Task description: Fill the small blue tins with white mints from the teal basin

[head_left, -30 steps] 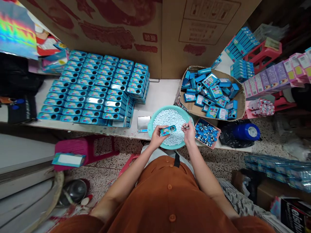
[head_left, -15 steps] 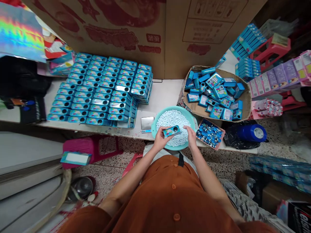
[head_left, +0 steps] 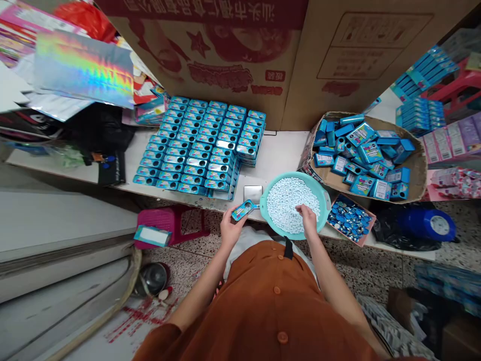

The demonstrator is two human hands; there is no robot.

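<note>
My left hand (head_left: pixel 230 230) grips a small blue tin (head_left: pixel 242 210) with a dark round hole at one end. It holds the tin tilted, left of the turquoise basin (head_left: pixel 263 201) and just in front of a small scale (head_left: pixel 253 192). White pellets (head_left: pixel 287 200) fill much of the basin. Over their right part is my right hand (head_left: pixel 308 220), its fingers closed together; whatever they hold is too small to make out. Right of the basin, a shallow pink box (head_left: pixel 370 226) contains many blue and silver round caps (head_left: pixel 347 215).
Rows of stacked blue tins (head_left: pixel 195 150) stand on the table's left side. A torn carton (head_left: pixel 419 173) of loose blue tins sits at the right. Large cardboard boxes (head_left: pixel 293 75) wall off the back. A magenta stool (head_left: pixel 158 220) stands on the floor at left.
My left hand has carried the tin from above the pellets to the left, outside the basin. My right hand has moved inward over the pellets. The view has turned left.
</note>
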